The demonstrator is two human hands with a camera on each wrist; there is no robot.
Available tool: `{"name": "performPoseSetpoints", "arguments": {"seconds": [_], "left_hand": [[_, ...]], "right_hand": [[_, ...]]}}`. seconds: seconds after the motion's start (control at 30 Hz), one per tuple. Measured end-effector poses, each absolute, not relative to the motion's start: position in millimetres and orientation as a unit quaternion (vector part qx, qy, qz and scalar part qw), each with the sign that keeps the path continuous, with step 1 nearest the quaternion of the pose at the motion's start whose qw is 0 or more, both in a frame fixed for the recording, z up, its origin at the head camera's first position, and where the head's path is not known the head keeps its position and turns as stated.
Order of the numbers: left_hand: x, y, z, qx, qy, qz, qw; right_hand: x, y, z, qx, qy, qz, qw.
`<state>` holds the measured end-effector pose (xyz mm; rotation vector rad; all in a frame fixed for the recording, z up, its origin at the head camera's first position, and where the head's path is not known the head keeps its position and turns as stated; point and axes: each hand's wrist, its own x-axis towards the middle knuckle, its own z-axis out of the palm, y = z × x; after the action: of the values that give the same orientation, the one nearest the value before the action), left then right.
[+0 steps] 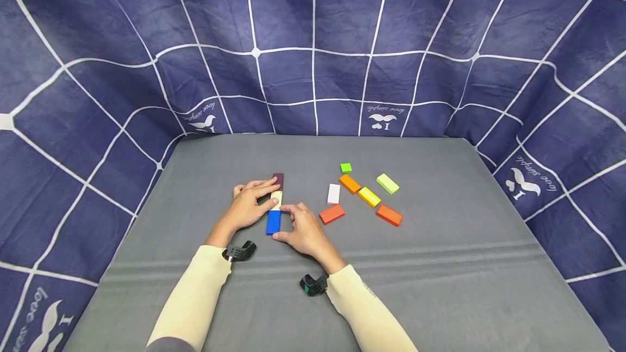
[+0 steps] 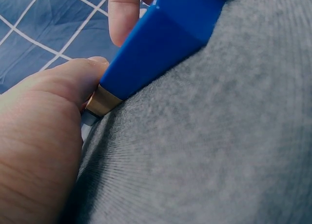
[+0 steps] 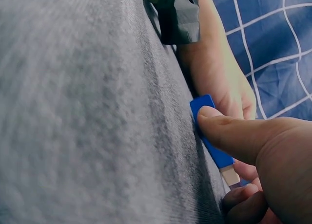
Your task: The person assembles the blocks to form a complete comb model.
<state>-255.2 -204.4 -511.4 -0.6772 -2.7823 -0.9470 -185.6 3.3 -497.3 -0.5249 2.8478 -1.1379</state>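
Note:
Three blocks lie end to end in a row on the grey cloth: a dark brown one (image 1: 278,177) farthest away, a cream one (image 1: 277,196) in the middle and a blue one (image 1: 273,223) nearest. My left hand (image 1: 248,205) rests along the row's left side, its fingers stretched over the dark block and its thumb on the cream block. From the right, my right hand (image 1: 306,230) pinches the blue block, thumb at the near end and index finger where blue meets cream. In the right wrist view the thumb presses the blue block (image 3: 217,153).
Right of the row lie loose blocks: white (image 1: 333,194), red (image 1: 332,214), orange (image 1: 349,183), yellow (image 1: 369,196), pale green (image 1: 388,183), red-orange (image 1: 389,215) and a small green one (image 1: 345,168). A blue checked curtain (image 1: 313,75) surrounds the grey table (image 1: 440,297).

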Motion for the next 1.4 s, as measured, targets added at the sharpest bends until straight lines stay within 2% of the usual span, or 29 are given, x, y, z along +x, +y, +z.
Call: {"name": "performPoseSetpoints", "arguments": {"seconds": [0.33, 0.73, 0.83, 1.07, 1.27, 1.4], "left_hand": [[-256, -211, -510, -0.221, -0.923, -0.307, 0.07], [-255, -211, -512, -0.219, -0.923, -0.31, 0.07], [-255, -210, -511, -0.221, -0.923, -0.307, 0.066], [-259, -212, -506, -0.227, -0.922, -0.306, 0.076], [-257, -212, -508, -0.229, -0.921, -0.307, 0.069], [-255, -208, -512, -0.232, -0.92, -0.311, 0.065]], "right_hand": [[-187, -5, -493, -0.166, 0.922, -0.349, 0.003], [-192, 18, -476, -0.176, 0.887, -0.426, 0.039], [-201, 30, -467, -0.168, 0.883, -0.438, 0.03], [-242, 72, -452, -0.137, 0.872, -0.47, -0.031], [-270, 112, -452, -0.087, 0.895, -0.433, -0.066], [-280, 134, -456, -0.063, 0.903, -0.419, -0.063]]}}
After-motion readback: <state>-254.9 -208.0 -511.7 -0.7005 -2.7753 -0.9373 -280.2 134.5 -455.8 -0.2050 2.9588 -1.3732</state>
